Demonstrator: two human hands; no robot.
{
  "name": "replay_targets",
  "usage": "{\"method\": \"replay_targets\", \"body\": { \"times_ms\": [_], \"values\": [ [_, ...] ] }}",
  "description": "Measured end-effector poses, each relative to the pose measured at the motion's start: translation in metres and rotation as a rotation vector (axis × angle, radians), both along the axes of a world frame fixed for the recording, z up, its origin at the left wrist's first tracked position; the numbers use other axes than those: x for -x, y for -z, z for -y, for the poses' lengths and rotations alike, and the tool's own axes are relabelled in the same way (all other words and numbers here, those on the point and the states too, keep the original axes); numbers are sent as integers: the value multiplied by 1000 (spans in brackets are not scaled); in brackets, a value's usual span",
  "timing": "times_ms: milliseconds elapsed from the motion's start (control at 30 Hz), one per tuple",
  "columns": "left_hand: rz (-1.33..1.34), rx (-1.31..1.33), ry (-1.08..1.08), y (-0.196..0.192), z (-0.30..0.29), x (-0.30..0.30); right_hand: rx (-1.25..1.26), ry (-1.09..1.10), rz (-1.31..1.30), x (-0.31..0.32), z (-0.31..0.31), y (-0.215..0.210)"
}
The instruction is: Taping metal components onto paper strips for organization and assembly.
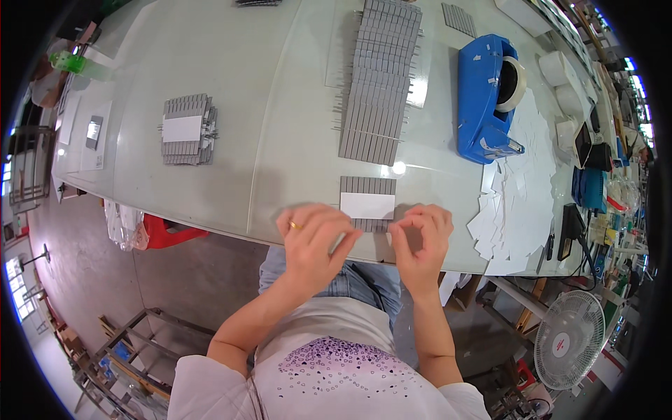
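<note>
White paper (367, 206) crosses grey strips (367, 185) just beyond the left hand (313, 238) and right hand (422, 245), seemingly for easy reach, their fingers (323, 224) curled, whether pinching anything I cannot tell

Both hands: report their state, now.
Left hand: curled by the grey slatted piece; whether it grips anything cannot be told.
Right hand: curled near the same piece; any hold cannot be told.

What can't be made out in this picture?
- Head view: middle of the near grey strips, covered by the white slip.
- Head view: far end of the long grey row, cut off by the top edge.
- Head view: whether the right hand pinches anything; detail too small and blurred.
</note>
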State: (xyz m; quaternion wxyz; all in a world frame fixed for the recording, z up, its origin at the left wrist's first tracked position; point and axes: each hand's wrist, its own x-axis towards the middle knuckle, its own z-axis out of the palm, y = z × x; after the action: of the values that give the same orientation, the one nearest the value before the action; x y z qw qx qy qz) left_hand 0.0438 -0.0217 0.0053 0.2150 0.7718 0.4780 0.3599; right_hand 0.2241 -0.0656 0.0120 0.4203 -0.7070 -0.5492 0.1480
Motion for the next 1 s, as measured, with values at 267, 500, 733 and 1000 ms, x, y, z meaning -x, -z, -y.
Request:
{"method": "replay_targets", "body": {
  "times_ms": [267,500,733,1000],
  "values": [
    [1,-163,209,17,21,1,-91,-186,170,11,18,5],
    [14,-65,144,8,16,4,-72,-136,146,10,17,1],
    [6,134,-27,-12,-12,-2,85,-24,29,3,-9,-6],
    [-65,73,-100,-5,-11,-6,82,23,62,7,-7,-3]
  ]
}}
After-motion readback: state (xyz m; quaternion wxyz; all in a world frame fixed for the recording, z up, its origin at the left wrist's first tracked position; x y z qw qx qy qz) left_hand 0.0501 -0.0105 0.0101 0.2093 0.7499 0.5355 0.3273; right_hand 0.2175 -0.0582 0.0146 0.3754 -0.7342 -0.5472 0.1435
